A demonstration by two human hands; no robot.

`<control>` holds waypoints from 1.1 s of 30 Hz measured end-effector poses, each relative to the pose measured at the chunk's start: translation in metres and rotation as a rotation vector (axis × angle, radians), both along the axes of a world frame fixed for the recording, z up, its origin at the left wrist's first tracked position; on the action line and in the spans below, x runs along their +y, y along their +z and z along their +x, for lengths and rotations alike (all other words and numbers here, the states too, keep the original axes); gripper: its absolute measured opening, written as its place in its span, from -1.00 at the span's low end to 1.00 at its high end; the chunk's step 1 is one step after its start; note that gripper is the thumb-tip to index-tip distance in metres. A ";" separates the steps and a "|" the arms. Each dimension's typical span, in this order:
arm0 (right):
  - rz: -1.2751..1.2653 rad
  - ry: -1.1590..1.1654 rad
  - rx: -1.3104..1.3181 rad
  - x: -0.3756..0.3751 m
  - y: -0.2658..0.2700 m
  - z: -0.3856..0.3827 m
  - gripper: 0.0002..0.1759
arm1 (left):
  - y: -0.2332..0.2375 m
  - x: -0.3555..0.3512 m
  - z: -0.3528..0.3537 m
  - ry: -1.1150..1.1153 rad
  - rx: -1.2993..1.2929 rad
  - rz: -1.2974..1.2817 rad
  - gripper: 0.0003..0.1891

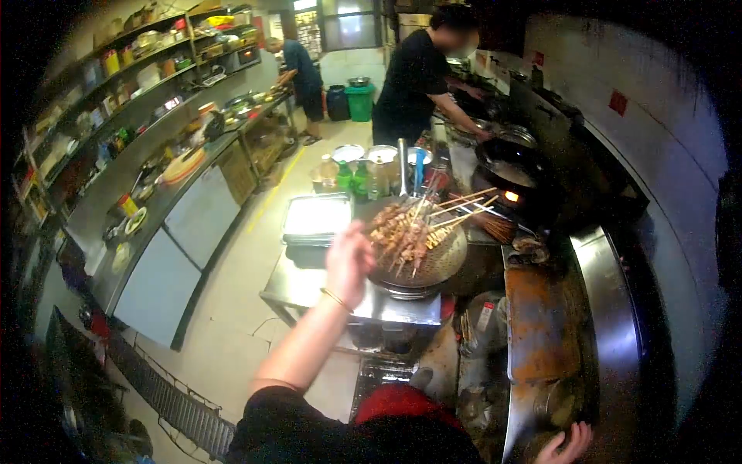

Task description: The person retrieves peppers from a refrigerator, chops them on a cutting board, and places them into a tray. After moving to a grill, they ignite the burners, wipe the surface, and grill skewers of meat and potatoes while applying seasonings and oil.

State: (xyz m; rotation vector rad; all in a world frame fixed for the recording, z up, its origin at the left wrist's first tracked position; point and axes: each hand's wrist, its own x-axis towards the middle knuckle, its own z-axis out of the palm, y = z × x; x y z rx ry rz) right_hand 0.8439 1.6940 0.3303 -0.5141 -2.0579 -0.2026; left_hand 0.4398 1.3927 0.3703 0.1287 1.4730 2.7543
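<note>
My left hand (352, 259) is raised at the left edge of a wide perforated strainer (444, 267), its fingers loosely bent and holding nothing I can see. A pile of meat skewers (406, 236) lies in the strainer. Their bare wooden sticks (471, 203) point to the upper right. At the bottom right, my right hand (568, 446) has its fingers spread, low beside the stained metal counter (545, 321). Part of that hand is cut off by the frame.
A metal tray (317, 216) sits on the steel table (309, 288), with green bottles (360, 179) behind it. One person (413, 85) reaches toward a wok (510, 164) near a flame (512, 196). Another person (301, 73) stands at the far left counter. Crowded shelves (116, 81) line the left wall.
</note>
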 end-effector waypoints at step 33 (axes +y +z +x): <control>-0.337 -0.264 -0.158 0.016 -0.040 0.025 -0.62 | 0.123 -0.079 -0.157 0.524 0.179 0.396 -0.30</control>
